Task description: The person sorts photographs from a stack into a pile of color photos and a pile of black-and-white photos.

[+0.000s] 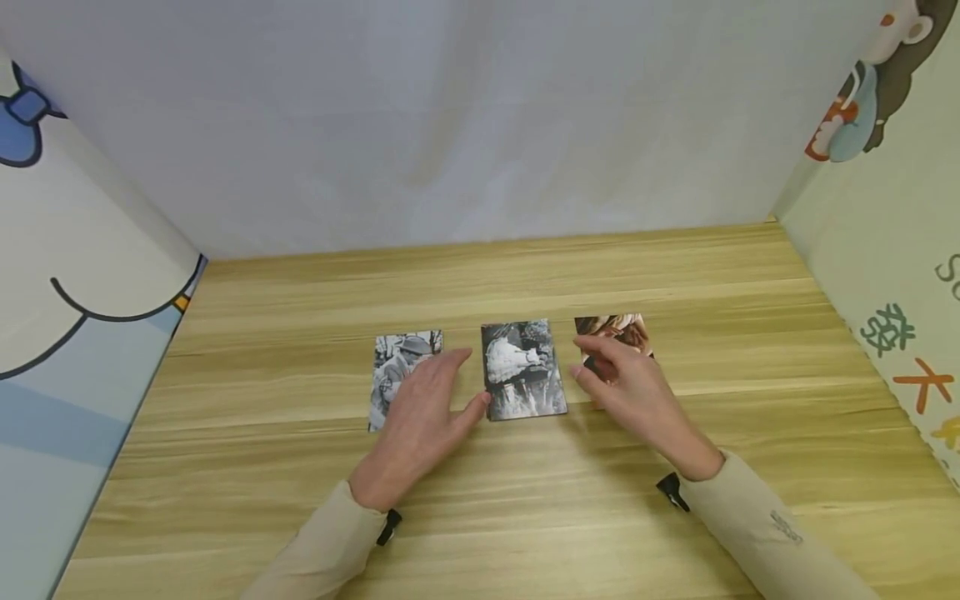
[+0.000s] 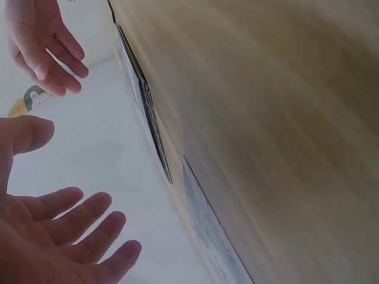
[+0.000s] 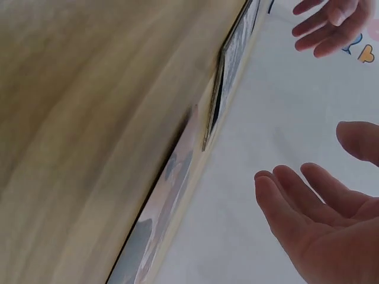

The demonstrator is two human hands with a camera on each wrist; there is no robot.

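Three photographs lie flat in a row on the wooden surface (image 1: 675,533), their long sides running away from the person. The left hand (image 1: 420,412) hovers over the left black-and-white photograph (image 1: 405,350), covering its lower right part; the fingers are stretched out and a little spread, holding nothing, and the thumb tip reaches to the left edge of the middle black-and-white photograph (image 1: 522,369), whether it touches cannot be told. The left wrist view shows the same left hand (image 2: 65,236) with its palm open and its fingers apart, clear of the surface (image 2: 278,118), with the photographs seen edge-on beside it. The right hand (image 1: 637,387) hangs over the brown-toned photograph (image 1: 618,327) at the right end of the row, hiding its lower half; its fingers are loosely bent and point toward the middle photograph, with nothing gripped. In the right wrist view the right hand (image 3: 323,219) is likewise open, fingers straight and close together, lifted off the surface (image 3: 89,118). The middle photograph lies uncovered between the two hands, just apart from its neighbours. Both arms wear beige sleeves (image 1: 757,525). White cloth (image 1: 450,125) hangs behind the surface, and cartoon-printed panels (image 1: 75,275) stand at either side.
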